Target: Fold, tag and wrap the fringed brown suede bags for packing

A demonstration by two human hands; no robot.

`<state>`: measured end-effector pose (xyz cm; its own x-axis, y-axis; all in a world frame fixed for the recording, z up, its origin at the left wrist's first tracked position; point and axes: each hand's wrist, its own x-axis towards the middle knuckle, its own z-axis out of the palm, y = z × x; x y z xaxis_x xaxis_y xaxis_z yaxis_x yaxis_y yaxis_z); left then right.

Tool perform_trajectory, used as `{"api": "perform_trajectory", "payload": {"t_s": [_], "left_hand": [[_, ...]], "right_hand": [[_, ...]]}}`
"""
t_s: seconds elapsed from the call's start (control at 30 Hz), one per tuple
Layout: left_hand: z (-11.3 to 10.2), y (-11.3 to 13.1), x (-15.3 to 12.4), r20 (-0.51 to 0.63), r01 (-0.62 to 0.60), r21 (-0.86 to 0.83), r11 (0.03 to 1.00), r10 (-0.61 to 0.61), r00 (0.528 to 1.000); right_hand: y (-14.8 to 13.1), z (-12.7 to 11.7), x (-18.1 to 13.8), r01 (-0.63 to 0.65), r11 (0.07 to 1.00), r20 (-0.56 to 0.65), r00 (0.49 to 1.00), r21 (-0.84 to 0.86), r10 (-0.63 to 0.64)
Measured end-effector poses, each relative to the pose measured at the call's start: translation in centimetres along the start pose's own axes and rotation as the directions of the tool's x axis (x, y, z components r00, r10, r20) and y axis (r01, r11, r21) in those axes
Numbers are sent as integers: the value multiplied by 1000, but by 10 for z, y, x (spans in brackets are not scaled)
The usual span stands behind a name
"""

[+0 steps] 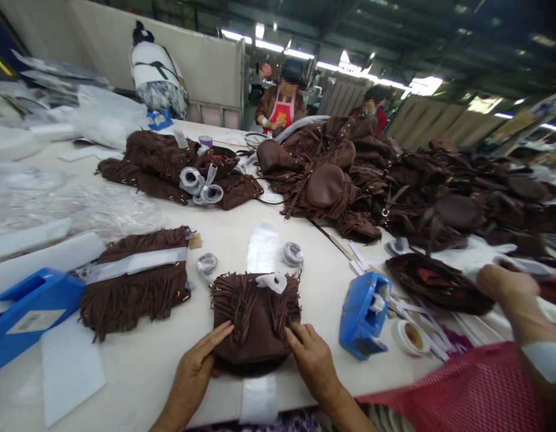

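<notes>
A dark brown fringed handbag (pixel 255 336) lies on the table right in front of me. My left hand (pixel 197 360) grips its lower left side, with some fingers out of sight beneath the edge. On the right side, my right hand (pixel 311 357) holds the bag with its fingertips pressed on the fringe. A white wrapping strip (pixel 262 249) shows beyond the bag and again on the near side. Two plastic-wrapped strap coils (pixel 292 254) rest by the bag's top corners, and a white wrapped piece (pixel 272 282) sits on its top edge.
A blue tape dispenser (pixel 365 315) and a tape roll (pixel 410 337) stand to the right. Another blue dispenser (pixel 37 312) and a banded fringed bag (pixel 138 279) are left. Brown bags (pixel 327 180) pile up behind. A co-worker's hand (pixel 507 282) reaches toward an open bag (pixel 433 282).
</notes>
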<state>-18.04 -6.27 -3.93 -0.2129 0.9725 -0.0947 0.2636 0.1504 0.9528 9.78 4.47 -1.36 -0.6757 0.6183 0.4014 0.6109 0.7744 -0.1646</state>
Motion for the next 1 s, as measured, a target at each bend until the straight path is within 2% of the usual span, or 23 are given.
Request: {"api": "perform_trajectory", "payload": {"t_s": [0.1,0.2,0.3,0.4,0.5,0.6,0.67,0.7,0.77,0.8,0.83,0.9,1.0], "left_hand": [[-1,-2,-8,22,-22,-4,1000,22,1000],[5,-2,-8,-7,-68,46,997,69,998],[14,0,-2,-58,-38,-33,999,36,998],[10,6,0,-36,-29,-57,998,27,999],[-11,19,-7,6,-117,186,976,118,993],[-26,39,-10,-120,-143,523,840,239,964],[-24,57,-1,-194,-131,636,761,322,927],[-20,65,6,-191,-143,657,740,347,918],[-8,78,23,-126,-190,657,729,355,926],[-3,81,31,-85,-206,649,733,338,937],[1,82,38,-36,-220,642,734,315,948],[3,79,45,64,-242,645,725,264,962],[0,67,45,185,-291,679,674,227,956]], "right_hand": [[6,-11,-2,84,996,57,995,11,-84],[13,-14,2,127,992,88,988,-5,-126],[17,-2,5,154,988,72,986,-11,-152],[20,10,5,182,983,76,981,-7,-180],[23,1,6,202,979,115,972,31,-204],[27,-42,23,135,980,305,936,148,-175],[26,-81,51,56,975,444,884,216,-149],[24,-98,71,17,971,489,862,237,-135],[17,-119,119,-74,963,486,872,260,-64],[11,-122,145,-79,955,470,880,285,-68],[6,-118,170,-71,951,447,891,300,-74],[-3,-94,218,-31,951,470,874,307,-123],[-10,-35,265,-28,924,592,775,382,-222]]}}
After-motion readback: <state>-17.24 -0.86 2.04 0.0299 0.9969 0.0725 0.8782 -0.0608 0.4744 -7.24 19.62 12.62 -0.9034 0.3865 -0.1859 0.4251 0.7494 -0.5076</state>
